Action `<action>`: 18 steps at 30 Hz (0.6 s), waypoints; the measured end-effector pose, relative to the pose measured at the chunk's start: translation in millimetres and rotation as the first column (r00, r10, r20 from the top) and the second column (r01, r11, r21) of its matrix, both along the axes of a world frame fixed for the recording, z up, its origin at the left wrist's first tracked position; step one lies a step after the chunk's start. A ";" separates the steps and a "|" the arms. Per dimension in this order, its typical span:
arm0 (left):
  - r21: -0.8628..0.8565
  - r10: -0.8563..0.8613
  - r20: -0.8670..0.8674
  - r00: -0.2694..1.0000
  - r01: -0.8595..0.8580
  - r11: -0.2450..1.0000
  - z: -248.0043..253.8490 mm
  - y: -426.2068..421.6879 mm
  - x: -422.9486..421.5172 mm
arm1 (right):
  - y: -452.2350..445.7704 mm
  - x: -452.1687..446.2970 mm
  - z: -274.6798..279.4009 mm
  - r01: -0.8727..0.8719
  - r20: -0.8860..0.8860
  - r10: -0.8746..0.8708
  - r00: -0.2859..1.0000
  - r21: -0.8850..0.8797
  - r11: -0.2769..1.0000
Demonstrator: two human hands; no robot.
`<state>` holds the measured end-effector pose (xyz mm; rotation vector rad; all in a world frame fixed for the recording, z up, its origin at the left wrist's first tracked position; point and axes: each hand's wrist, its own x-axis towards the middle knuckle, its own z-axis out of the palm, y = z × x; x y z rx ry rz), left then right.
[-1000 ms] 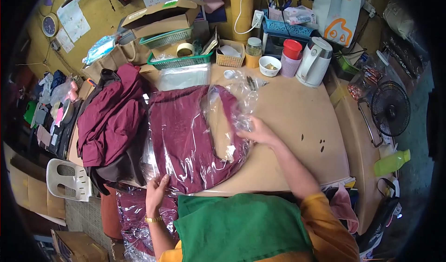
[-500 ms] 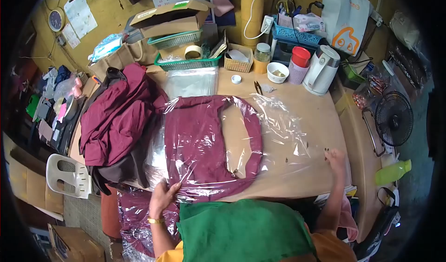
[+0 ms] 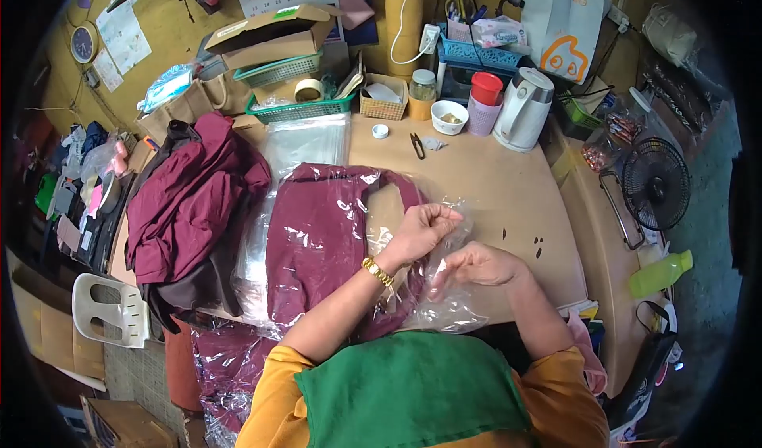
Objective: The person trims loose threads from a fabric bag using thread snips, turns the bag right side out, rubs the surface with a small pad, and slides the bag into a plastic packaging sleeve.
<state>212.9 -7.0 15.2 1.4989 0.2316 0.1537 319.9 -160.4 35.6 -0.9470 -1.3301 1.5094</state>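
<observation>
A maroon garment (image 3: 313, 242) lies flat on the table inside a clear plastic bag (image 3: 456, 309). At the bag's right end, my left hand (image 3: 417, 232), with a gold watch at the wrist, pinches the plastic near its upper edge. Just below and to the right, my right hand (image 3: 476, 265) has its fingers closed on the same loose plastic. More maroon garments (image 3: 190, 202) are heaped to the left. Flat clear bags (image 3: 305, 140) lie beyond the bagged garment. Below the table edge at the left is another plastic-wrapped maroon bundle (image 3: 230, 369).
Small scissors (image 3: 417, 146) and a white lid (image 3: 380, 131) lie behind the bag. Along the back stand green baskets (image 3: 302, 108), a jar (image 3: 422, 85), a bowl (image 3: 449, 118), a red-lidded cup (image 3: 485, 103) and a kettle (image 3: 524, 111). A fan (image 3: 656, 184) is at the right.
My left hand has moved from the bag's lower left corner across to its right end. My right hand has come back inward from the right, and the outspread plastic there is gathered.
</observation>
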 end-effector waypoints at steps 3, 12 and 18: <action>0.052 0.071 0.144 0.987 -0.079 0.996 31.0 -14.2 -1.1 | -0.3 35.1 -38.0 0.135 -0.459 -0.270 0.847 -0.306 0.942; 0.320 -0.301 0.286 0.910 0.206 0.925 94.7 -112.8 28.0 | 168.8 -60.2 -83.0 0.086 0.689 -0.406 0.601 0.449 0.889; 0.634 0.099 0.460 0.882 -0.405 0.659 75.9 -14.7 -81.6 | 194.6 -65.8 -101.5 0.069 0.865 -0.485 0.126 0.480 0.875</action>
